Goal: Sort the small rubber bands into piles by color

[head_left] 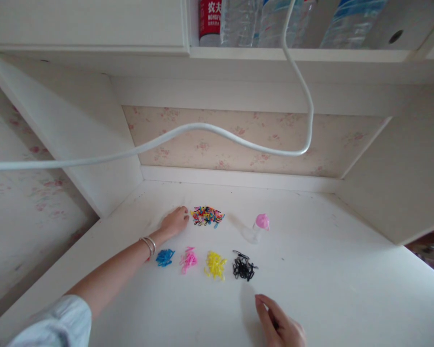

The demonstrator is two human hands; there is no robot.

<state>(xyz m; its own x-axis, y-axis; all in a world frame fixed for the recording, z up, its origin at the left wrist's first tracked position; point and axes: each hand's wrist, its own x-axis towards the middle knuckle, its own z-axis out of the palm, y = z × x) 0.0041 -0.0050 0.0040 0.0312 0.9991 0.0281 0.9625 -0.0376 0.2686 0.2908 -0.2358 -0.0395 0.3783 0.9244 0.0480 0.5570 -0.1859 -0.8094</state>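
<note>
My left hand (174, 222) rests on the white desk (329, 270) with its fingers curled, right beside a mixed pile of small coloured elastic bands (207, 215). In a row nearer to me lie sorted piles: blue (165, 257), pink (188, 260), yellow (215, 265) and black (243, 267). My right hand (280, 326) lies at the near edge below the black pile, fingers pinched together on something dark that I cannot make out. A clear small bottle with a pink cap (259, 226) lies to the right of the mixed pile.
A white cable (217, 132) hangs across the view in front of flowered wallpaper. White side panels close the desk in left and right. A shelf above holds plastic water bottles (246, 21).
</note>
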